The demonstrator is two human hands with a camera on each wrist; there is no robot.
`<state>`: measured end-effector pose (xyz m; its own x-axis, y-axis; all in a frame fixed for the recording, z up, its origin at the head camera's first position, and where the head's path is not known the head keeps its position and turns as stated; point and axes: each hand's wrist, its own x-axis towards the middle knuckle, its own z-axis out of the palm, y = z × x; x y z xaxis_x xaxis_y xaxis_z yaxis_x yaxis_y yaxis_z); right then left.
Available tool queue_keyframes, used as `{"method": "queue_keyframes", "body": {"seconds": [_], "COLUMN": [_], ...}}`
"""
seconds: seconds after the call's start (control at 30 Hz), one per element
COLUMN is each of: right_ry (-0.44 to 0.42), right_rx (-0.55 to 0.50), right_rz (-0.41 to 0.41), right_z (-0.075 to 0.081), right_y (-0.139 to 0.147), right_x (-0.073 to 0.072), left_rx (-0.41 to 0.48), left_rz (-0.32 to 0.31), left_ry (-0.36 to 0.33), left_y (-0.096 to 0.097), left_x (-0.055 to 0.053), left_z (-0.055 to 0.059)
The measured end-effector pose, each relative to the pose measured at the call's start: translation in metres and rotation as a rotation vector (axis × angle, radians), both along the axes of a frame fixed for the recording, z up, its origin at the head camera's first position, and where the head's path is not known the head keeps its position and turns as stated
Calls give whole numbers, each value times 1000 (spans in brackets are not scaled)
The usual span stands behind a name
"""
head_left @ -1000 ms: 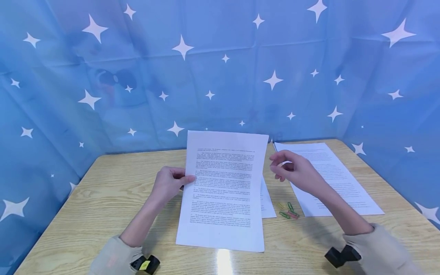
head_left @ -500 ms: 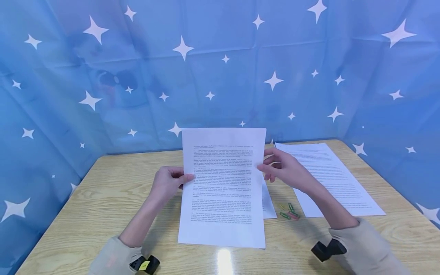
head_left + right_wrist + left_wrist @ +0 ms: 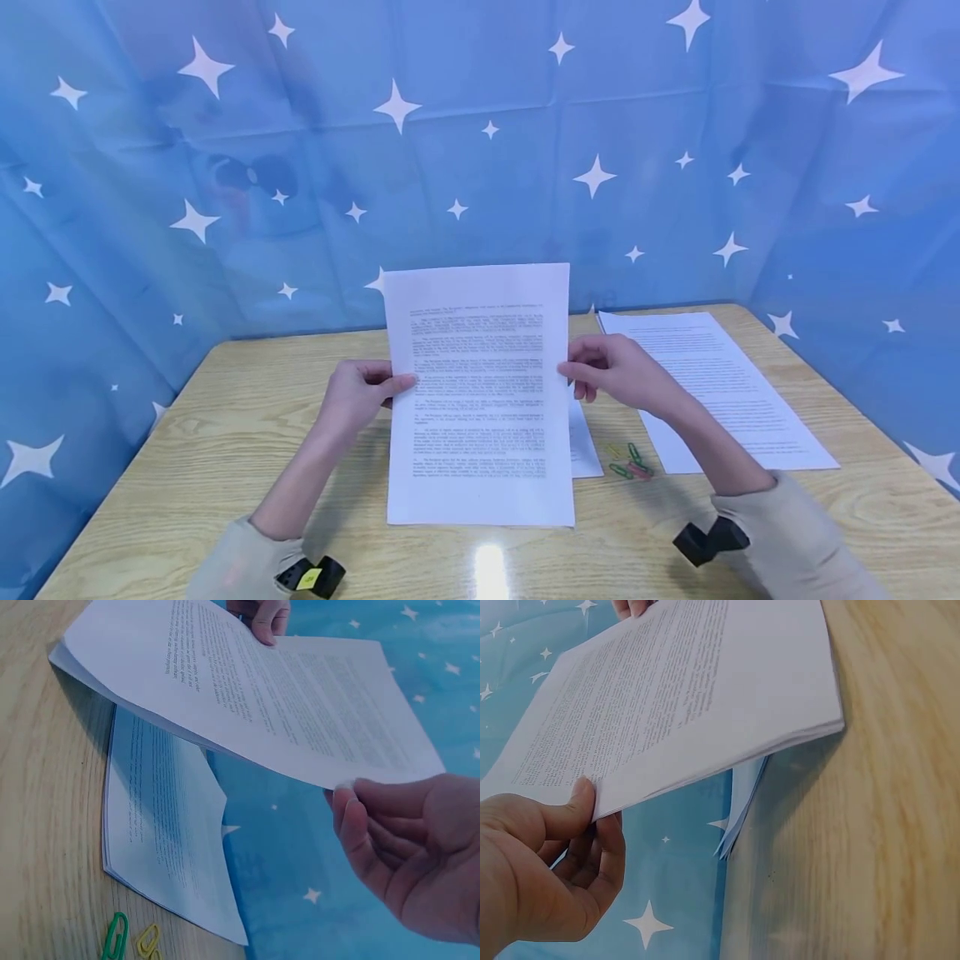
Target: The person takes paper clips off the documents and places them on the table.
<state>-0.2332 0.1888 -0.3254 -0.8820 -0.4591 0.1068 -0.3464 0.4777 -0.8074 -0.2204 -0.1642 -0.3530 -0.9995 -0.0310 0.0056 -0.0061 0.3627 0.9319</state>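
A thin stack of printed sheets [image 3: 480, 392] is held tilted up over the wooden table, its text facing the head camera. My left hand [image 3: 356, 396] pinches its left edge, thumb on the printed face and fingers behind. At the opposite edge my right hand [image 3: 618, 371] pinches the paper between thumb and fingertips, as the right wrist view also shows. Several layered sheets appear along the lower edge in the left wrist view, close to the tabletop. Behind the held sheets, another printed pile [image 3: 165, 817] lies partly hidden on the table.
Several paper clips [image 3: 633, 467], green, yellow and pinkish, lie on the table right of the held sheets. A further pile of printed paper [image 3: 720, 392] rests at the right, partly behind my right forearm. A blue star-patterned cloth [image 3: 480, 167] hangs behind the table [image 3: 187, 467].
My right hand has come left and taken hold of the stack's right edge. The stack has shifted slightly left and up, and its lower edge now sits level.
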Motion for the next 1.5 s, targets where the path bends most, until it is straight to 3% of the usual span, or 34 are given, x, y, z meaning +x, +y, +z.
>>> {"method": "queue_keyframes", "body": {"seconds": [0.5,0.9,1.03,1.23,1.5], "right_ry": [-1,14,15,-16,-119], "right_rx": [-50,-57,-83,-137,-258], "right_rz": [18,-81,-80,-84,-136], "right_z": [-6,-9,-10,-16,-26], "right_y": [-18,-49,-59,-76,-102], "right_x": [-5,-9,-11,-18,-30], "left_rx": [-9,-75,-106,-169,-164], "left_rz": [44,95,113,134,179], "left_ry": [2,9,5,18,23], "left_y": [-12,-31,-39,-53,-73], "left_x": [-1,-5,-7,-11,-16], "left_z": [9,13,15,19,16]}}
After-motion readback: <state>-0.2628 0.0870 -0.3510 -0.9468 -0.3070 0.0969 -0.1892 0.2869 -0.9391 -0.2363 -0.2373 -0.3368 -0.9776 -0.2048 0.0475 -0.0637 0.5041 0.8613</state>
